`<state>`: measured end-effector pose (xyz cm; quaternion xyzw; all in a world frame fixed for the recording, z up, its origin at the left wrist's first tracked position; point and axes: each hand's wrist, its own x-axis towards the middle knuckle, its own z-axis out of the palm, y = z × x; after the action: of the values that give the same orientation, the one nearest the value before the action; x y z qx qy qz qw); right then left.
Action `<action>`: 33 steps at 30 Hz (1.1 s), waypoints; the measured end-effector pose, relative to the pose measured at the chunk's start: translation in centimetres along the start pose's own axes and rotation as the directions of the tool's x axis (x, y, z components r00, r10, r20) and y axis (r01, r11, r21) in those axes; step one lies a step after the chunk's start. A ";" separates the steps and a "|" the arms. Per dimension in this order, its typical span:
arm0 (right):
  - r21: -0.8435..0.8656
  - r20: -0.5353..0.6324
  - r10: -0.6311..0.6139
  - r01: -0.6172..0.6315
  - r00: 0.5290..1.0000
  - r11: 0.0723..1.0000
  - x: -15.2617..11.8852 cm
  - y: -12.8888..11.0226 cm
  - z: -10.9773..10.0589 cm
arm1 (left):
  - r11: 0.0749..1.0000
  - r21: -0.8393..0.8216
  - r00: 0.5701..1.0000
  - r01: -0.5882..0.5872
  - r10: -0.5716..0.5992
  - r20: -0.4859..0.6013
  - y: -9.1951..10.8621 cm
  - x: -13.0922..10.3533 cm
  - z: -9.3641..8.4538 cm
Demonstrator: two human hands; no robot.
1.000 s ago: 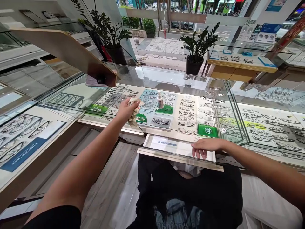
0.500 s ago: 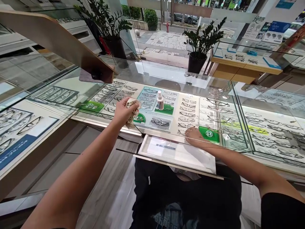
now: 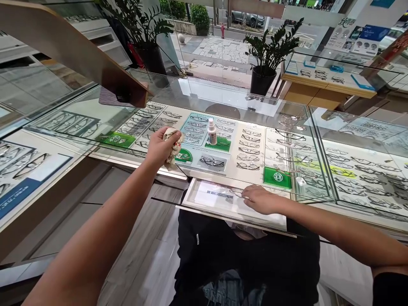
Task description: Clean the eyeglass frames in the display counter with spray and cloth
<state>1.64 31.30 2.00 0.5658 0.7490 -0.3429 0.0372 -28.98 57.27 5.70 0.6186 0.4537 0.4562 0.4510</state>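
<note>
My left hand (image 3: 159, 146) is closed around a crumpled cream cloth (image 3: 174, 148) above the front edge of the glass display case (image 3: 204, 174). Over the pulled-out white drawer (image 3: 207, 197), my right hand (image 3: 259, 198) pinches a pair of thin-framed eyeglasses (image 3: 236, 192). The glasses' far part is hard to make out against the drawer. A small white spray bottle (image 3: 212, 132) stands upright on the glass top, right of the cloth. Beneath the glass, a column of eyeglasses (image 3: 248, 151) lies beyond my right hand, beside a green card (image 3: 277, 177).
A wooden stand or panel (image 3: 105, 63) leans over the case's left end. Potted plants (image 3: 263, 78) stand beyond the counter at the window. Another glass case section (image 3: 366, 170) with several eyeglasses continues to the right. A second display table (image 3: 328, 83) is at the back right.
My right hand has moved from the front of the eyeglasses column back over the drawer, bringing the nearest pair of glasses with it. My left hand still grips the cloth.
</note>
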 end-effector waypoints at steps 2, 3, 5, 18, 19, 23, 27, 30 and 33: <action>0.067 0.037 -0.046 0.043 0.998 0.997 -1.9 -2.0 -1.5 | 1.000 -0.007 1.000 -0.001 0.001 -0.007 -0.1 0.0 0.0; 0.094 0.043 -0.064 0.060 0.997 0.994 -2.9 -3.0 -2.4 | 1.000 -0.011 1.000 0.000 -0.001 -0.015 -0.1 0.1 0.1; 0.130 0.044 -0.099 0.092 0.994 0.987 -5.2 -4.9 -4.4 | 1.000 -0.021 0.999 -0.004 0.004 -0.032 -0.1 0.1 0.1; -0.227 -0.248 -0.115 0.058 0.962 0.972 -5.2 -4.4 -13.7 | 0.988 -0.126 0.993 0.087 -0.075 0.094 0.4 -0.2 -0.6; -0.242 -0.252 -0.111 0.048 0.961 0.969 -4.5 -4.3 -13.8 | 0.988 -0.132 0.993 0.083 -0.070 0.100 0.4 -0.3 -0.6; -0.269 -0.252 -0.074 0.004 0.965 0.963 -2.8 -4.2 -13.5 | 0.989 -0.130 0.992 0.071 -0.056 0.113 0.3 -0.2 -0.8; -0.277 -0.236 -0.066 -0.002 0.969 0.961 -2.1 -4.5 -13.0 | 0.991 -0.109 0.992 0.074 -0.061 0.115 0.1 -0.1 -0.9; -0.281 -0.225 -0.056 -0.010 0.973 0.960 -1.7 -4.5 -12.7 | 0.993 -0.106 0.994 0.057 -0.046 0.103 -0.1 -0.1 -0.8; -0.294 -0.194 -0.036 -0.023 0.980 0.956 -1.4 -4.2 -12.6 | 0.993 -0.112 0.995 0.033 -0.021 0.101 -0.2 -0.1 -0.7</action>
<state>2.66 36.67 14.20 0.5825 0.7936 -0.1700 0.0453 -29.73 57.28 5.57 0.6079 0.4122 0.4436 0.5136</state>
